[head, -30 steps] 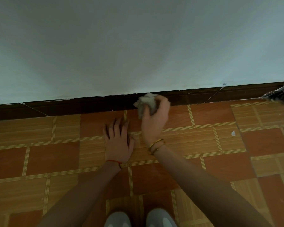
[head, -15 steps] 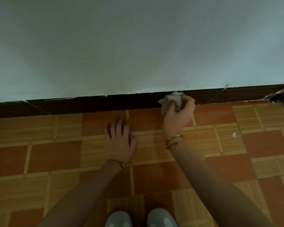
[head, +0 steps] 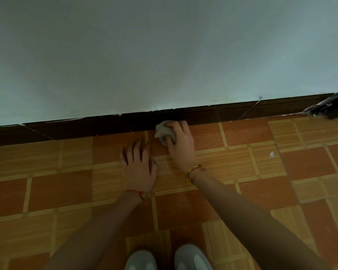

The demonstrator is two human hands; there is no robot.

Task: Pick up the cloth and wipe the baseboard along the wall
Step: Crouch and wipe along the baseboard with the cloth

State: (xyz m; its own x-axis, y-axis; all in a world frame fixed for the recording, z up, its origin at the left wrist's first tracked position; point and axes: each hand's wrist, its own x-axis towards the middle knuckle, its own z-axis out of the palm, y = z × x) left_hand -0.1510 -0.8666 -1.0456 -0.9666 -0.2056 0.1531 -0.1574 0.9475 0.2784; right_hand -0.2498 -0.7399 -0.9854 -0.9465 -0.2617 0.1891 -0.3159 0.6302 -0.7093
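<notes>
Two hands are being catalogued, left to right, with the hazards entered first.

Risks, as judged. The left hand [head: 138,168] is being rested flat on the floor [head: 59,191] with fingers spread and holding nothing, apparently as a prop; on glossy tile it could be made to slide if weight is being leaned onto it. The cloth [head: 164,131] is being gripped as a small wad by the right hand [head: 180,145], so only a narrow strip of the baseboard [head: 86,127] is being touched at each pass, and the top ledge could be missed. The wad could be snagged at the visible joints in the board (thin pale diagonal lines), or pulled loose from the fingers.

Materials and shapes.
- Wall [head: 164,55]: pale, matt, smooth, with a ragged paint edge where the board is being met.
- Baseboard: dark brown, long, low, faintly glossy.
- Floor: orange and tan square tiles, wood-grain printed, divided by striped yellow bands.
- Cloth: grey-white, soft, crumpled, being pressed against the base of the board, just right of the left hand's fingertips.
- Bangle [head: 195,170]: gold, rigid, on the right wrist.
- Scrap [head: 271,153]: small, white, lying on tile well to the right.
</notes>
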